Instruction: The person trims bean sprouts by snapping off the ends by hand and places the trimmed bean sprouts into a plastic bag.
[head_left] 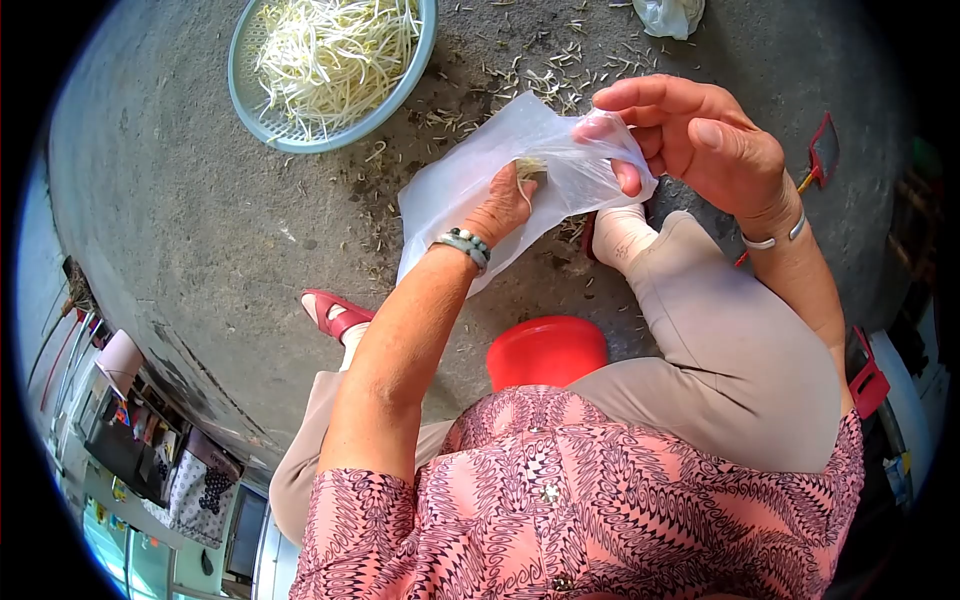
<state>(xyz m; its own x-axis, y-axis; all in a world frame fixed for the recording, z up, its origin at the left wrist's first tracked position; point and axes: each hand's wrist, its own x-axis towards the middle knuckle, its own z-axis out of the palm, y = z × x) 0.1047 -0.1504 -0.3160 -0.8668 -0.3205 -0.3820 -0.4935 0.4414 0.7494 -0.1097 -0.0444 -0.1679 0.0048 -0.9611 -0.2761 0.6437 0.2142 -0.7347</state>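
My left hand (pixel 505 205), with a beaded bracelet on its wrist, reaches into the mouth of a thin white plastic bag (pixel 450 190). Its fingers are closed on a small bunch of bean sprouts (pixel 531 165); the fingertips are partly hidden by the bag. My right hand (pixel 690 135) holds the bag's edge up at the right, the film stretched over some of its fingers while the thumb and forefinger stay apart. Beyond the bag, at upper left, a pale blue plastic basket (pixel 240 75) holds a heap of bean sprouts (pixel 335 60).
Loose sprout scraps (pixel 560 80) litter the concrete floor (pixel 200 170). A red stool (pixel 548 350) shows between my legs. Another plastic bag (pixel 668 15) lies at the top. A red fly swatter (pixel 823 150) is at the right, and a cluttered shelf (pixel 140 440) stands at lower left.
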